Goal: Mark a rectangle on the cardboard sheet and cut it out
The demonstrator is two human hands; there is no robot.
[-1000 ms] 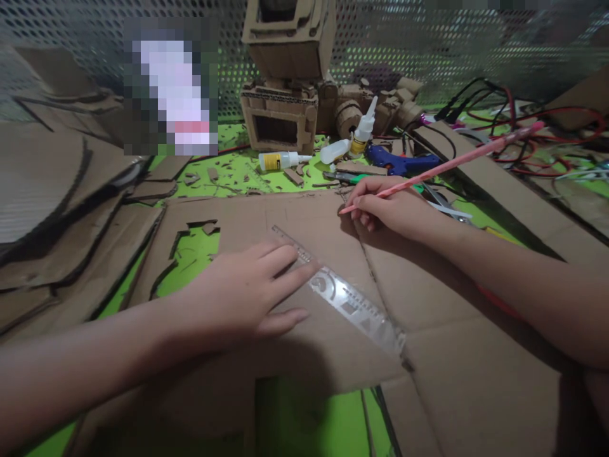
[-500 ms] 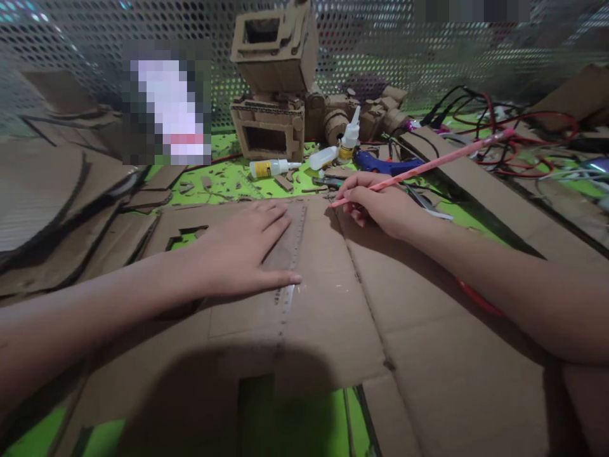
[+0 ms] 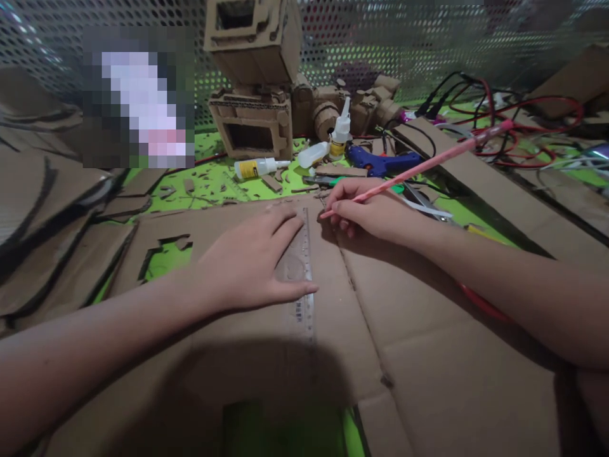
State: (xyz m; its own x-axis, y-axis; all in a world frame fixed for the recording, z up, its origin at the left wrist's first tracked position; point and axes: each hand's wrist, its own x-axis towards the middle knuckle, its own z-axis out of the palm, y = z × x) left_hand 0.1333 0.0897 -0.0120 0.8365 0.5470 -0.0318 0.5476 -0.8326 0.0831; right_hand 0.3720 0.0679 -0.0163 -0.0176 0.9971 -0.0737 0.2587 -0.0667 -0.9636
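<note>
A cardboard sheet [image 3: 428,355] is spread on the green worktop [image 3: 171,261]. On it, a clear ruler [image 3: 307,254] is held under the flat, spread left hand [image 3: 250,260]. Beside its far end, a pink pencil [image 3: 428,167] is gripped by the right hand [image 3: 368,209]. Beyond, a blue glue gun [image 3: 380,163] is seen.

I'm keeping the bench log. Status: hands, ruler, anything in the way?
Left hand spread over clear ruler, on cardboard sheet. Right hand holds pink pencil, tip just right of ruler's far end. Left thumb crosses ruler's right edge.
</note>
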